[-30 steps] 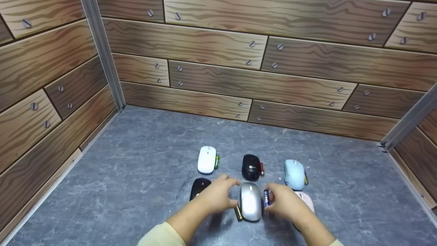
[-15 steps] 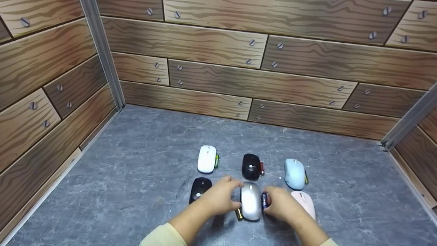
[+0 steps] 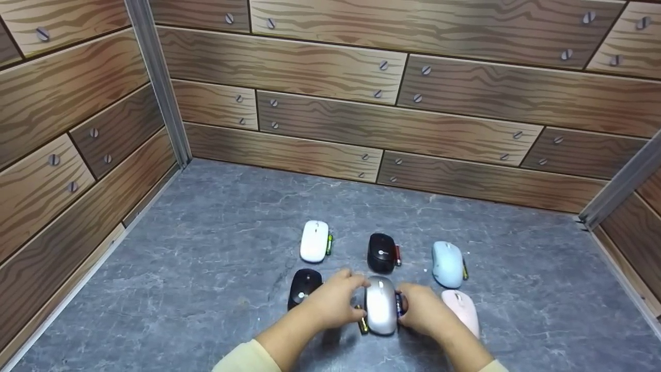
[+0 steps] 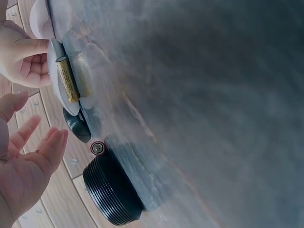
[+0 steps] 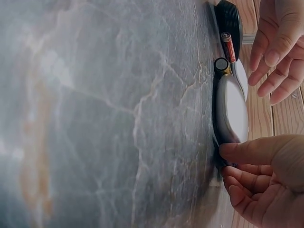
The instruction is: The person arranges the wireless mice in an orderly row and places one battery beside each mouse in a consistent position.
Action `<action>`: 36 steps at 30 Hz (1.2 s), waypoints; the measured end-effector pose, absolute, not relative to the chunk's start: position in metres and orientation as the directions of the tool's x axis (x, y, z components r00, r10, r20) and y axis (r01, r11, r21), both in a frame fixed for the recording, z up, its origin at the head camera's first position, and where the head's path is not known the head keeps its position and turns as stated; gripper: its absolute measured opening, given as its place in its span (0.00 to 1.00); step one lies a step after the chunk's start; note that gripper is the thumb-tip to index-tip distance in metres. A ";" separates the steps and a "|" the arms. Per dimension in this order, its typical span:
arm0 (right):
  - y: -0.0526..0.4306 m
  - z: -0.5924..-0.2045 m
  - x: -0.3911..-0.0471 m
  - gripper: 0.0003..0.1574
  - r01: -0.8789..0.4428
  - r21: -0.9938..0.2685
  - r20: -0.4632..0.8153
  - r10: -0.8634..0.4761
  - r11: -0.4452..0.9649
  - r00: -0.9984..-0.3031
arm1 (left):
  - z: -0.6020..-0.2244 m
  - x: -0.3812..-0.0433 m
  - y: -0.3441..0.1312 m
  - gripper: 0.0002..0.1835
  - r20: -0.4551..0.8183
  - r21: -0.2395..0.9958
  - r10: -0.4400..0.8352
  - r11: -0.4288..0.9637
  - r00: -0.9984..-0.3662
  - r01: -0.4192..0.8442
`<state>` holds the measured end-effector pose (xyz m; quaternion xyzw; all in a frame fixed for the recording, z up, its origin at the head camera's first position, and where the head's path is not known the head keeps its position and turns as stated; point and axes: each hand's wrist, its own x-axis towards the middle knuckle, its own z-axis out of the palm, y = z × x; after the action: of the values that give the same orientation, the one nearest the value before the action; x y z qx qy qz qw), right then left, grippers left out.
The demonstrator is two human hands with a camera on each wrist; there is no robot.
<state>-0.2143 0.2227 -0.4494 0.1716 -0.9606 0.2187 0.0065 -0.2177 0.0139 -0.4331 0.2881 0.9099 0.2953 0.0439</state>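
Note:
A silver computer mouse (image 3: 381, 305) lies on the grey tabletop between my two hands. At its right side my right hand (image 3: 423, 307) pinches a blue battery (image 3: 399, 305) between thumb and fingers, close along the mouse's edge. My left hand (image 3: 334, 300) hovers at the mouse's left side, fingers loosely bent and holding nothing, its fingertips near the edge. Beneath that hand a gold battery (image 3: 363, 321) lies along the mouse's left side; the left wrist view shows the same gold battery (image 4: 68, 80) lengthwise against the mouse.
A white mouse (image 3: 314, 242), a black mouse (image 3: 381, 253) and a light blue mouse (image 3: 447, 264) form a back row, each with a battery at its right. Another black mouse (image 3: 304, 287) is partly behind my left hand, a pink mouse (image 3: 462, 310) behind my right. Wood-patterned walls (image 3: 330, 113) surround the tabletop.
My right hand has moved left, bringing the blue battery up beside the silver mouse. The left hand has shifted slightly right, nearer the mouse.

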 end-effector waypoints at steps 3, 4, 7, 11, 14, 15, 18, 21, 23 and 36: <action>0.224 -0.450 -0.214 0.19 -0.390 -0.414 0.143 -0.365 0.823 -0.920 | -0.433 -0.218 0.013 0.26 0.101 0.560 0.559 0.652 -0.823 0.512; 0.225 -0.450 -0.214 0.18 -0.401 -0.413 0.154 -0.372 0.818 -0.916 | -0.433 -0.218 0.013 0.26 0.106 0.559 0.562 0.649 -0.820 0.517; 0.225 -0.449 -0.213 0.18 -0.417 -0.413 0.164 -0.384 0.810 -0.909 | -0.433 -0.218 0.013 0.26 0.115 0.558 0.569 0.641 -0.814 0.527; 0.224 -0.448 -0.213 0.18 -0.390 -0.414 0.125 -0.373 0.823 -0.919 | -0.432 -0.218 0.012 0.26 0.111 0.565 0.567 0.640 -0.816 0.521; 0.224 -0.447 -0.213 0.18 -0.379 -0.399 0.114 -0.365 0.835 -0.924 | -0.431 -0.218 0.012 0.26 0.096 0.570 0.560 0.647 -0.823 0.507; 0.224 -0.447 -0.214 0.18 -0.375 -0.394 0.110 -0.362 0.839 -0.926 | -0.431 -0.218 0.011 0.26 0.094 0.570 0.559 0.648 -0.824 0.504; 0.225 -0.445 -0.214 0.18 -0.353 -0.408 0.084 -0.350 0.842 -0.933 | -0.430 -0.217 0.010 0.26 0.089 0.573 0.552 0.653 -0.829 0.495; 0.226 -0.444 -0.214 0.19 -0.340 -0.432 0.069 -0.346 0.835 -0.936 | -0.428 -0.216 0.009 0.26 0.097 0.571 0.548 0.653 -0.831 0.497; 0.227 -0.443 -0.213 0.19 -0.344 -0.436 0.071 -0.349 0.831 -0.934 | -0.428 -0.215 0.008 0.26 0.101 0.571 0.546 0.653 -0.831 0.498; 0.219 -0.427 -0.209 0.26 -0.277 -0.427 0.052 -0.282 0.861 -0.958 | -0.421 -0.211 -0.003 0.27 0.086 0.565 0.531 0.671 -0.843 0.480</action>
<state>-0.2091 0.2194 -0.4268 0.1449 -0.9646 0.2203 -0.0060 -0.2107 -0.0034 -0.4210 0.2768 0.9131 0.2965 0.0428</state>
